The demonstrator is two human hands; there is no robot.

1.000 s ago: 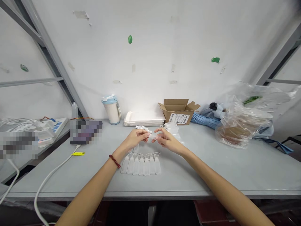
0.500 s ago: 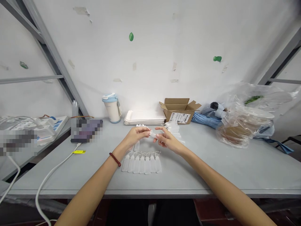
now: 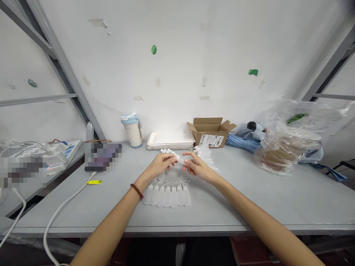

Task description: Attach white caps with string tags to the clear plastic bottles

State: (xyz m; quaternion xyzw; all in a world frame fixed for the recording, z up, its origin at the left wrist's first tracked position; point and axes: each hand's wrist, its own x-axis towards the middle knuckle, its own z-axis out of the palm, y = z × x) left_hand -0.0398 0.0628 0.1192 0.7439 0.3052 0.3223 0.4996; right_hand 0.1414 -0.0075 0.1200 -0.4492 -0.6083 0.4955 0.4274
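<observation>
Above the grey table, both hands meet at one small translucent plastic bottle [image 3: 180,160]. My left hand [image 3: 161,164] pinches its white cap end between thumb and fingertips. My right hand [image 3: 198,167] grips the bottle's body, with the index finger raised along it. Closer to me lies a row of several similar bottles [image 3: 167,196], their thin looped straps pointing away. Another bottle [image 3: 161,176] is partly hidden under my left hand. Small white caps [image 3: 167,151] sit just behind my left hand. More clear bottles [image 3: 206,154] are piled behind my right hand.
Along the wall stand a cream-and-blue tumbler [image 3: 132,131], a stack of white packets [image 3: 170,141] and an open cardboard box [image 3: 211,135]. A dark device [image 3: 104,157] with a white cable [image 3: 65,203] lies left. At right are blue cloth [image 3: 242,142] and a plastic-wrapped bundle [image 3: 288,147].
My hands remain together on the bottle, with small finger shifts at its cap end. The white caps behind my left hand show more now. The whole view has tilted slightly.
</observation>
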